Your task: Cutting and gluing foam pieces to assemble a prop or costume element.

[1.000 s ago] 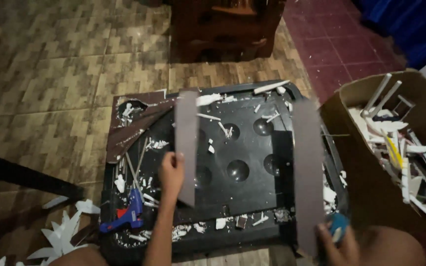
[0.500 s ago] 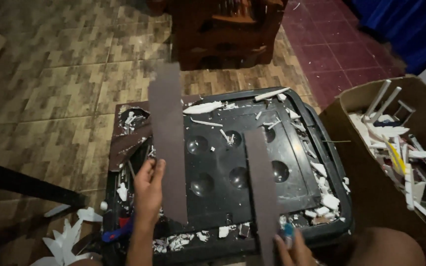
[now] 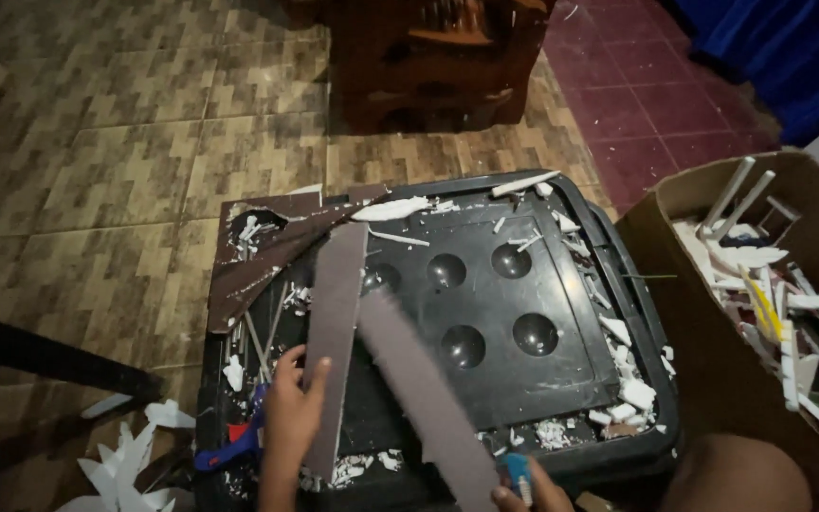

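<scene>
Right hand (image 3: 526,491): seen at the bottom edge, only partly in frame. The fingers are closed on the near end of a grey-brown strip (image 3: 419,384), and a small blue tool (image 3: 519,471) is pinched in the same hand. This strip's long axis is slanted, running from the hand up and leftward.

Left hand (image 3: 293,417): the fingers are curled round the lower part of a second grey-brown strip (image 3: 336,327), thumb on its face, so the hand is closed on it. This strip's long axis is nearly upright in the view, leaning slightly right at its far end.

Relation of the two: the upper end of the slanted strip is brought against the right edge of the upright strip, just above the left hand; whether they touch or merely overlap cannot be told. The meeting point lies nearer the left hand.

Beneath: an upturned black plastic crate (image 3: 561,199) with round dimples, strewn with white foam scraps (image 3: 629,389). A blue glue gun (image 3: 231,446) lies at its near left corner, just beside the left hand.

Further: a torn brown board (image 3: 272,256) at the crate's far left corner; a cardboard box (image 3: 675,313) of white offcuts to the right; a dark wooden piece of furniture (image 3: 428,57) beyond.
</scene>
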